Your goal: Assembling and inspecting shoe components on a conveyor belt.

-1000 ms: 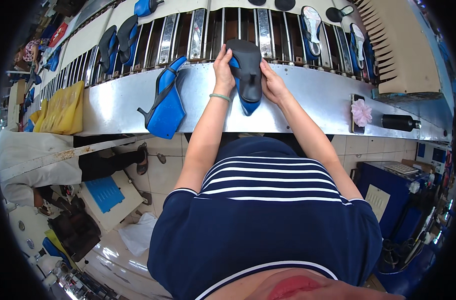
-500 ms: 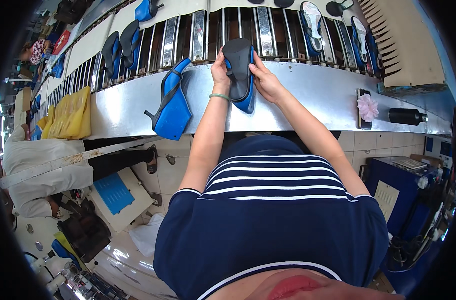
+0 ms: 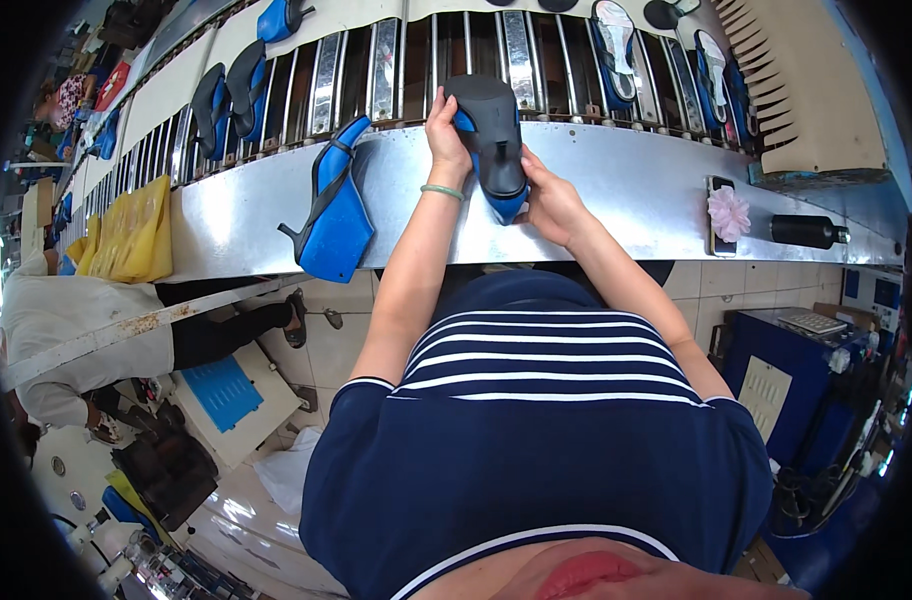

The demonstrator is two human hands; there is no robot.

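A blue high-heeled shoe with a black sole [image 3: 494,140] lies sole-up on the metal ledge [image 3: 626,190] in front of me. My left hand [image 3: 444,132] grips its left side near the toe end. My right hand [image 3: 548,200] holds its near end, by the blue tip. A second blue high-heeled shoe [image 3: 336,215] lies on its side on the ledge to the left, untouched.
Behind the ledge runs a slatted conveyor [image 3: 386,70] carrying more shoes [image 3: 226,95]. A phone with a pink flower [image 3: 726,212] and a black bottle [image 3: 808,231] lie at right. Yellow bags [image 3: 131,230] sit left, with another person [image 3: 86,340] below them.
Both hands have pushed the black-soled shoe farther away, up toward the conveyor's edge. The other blue shoe stays where it was.
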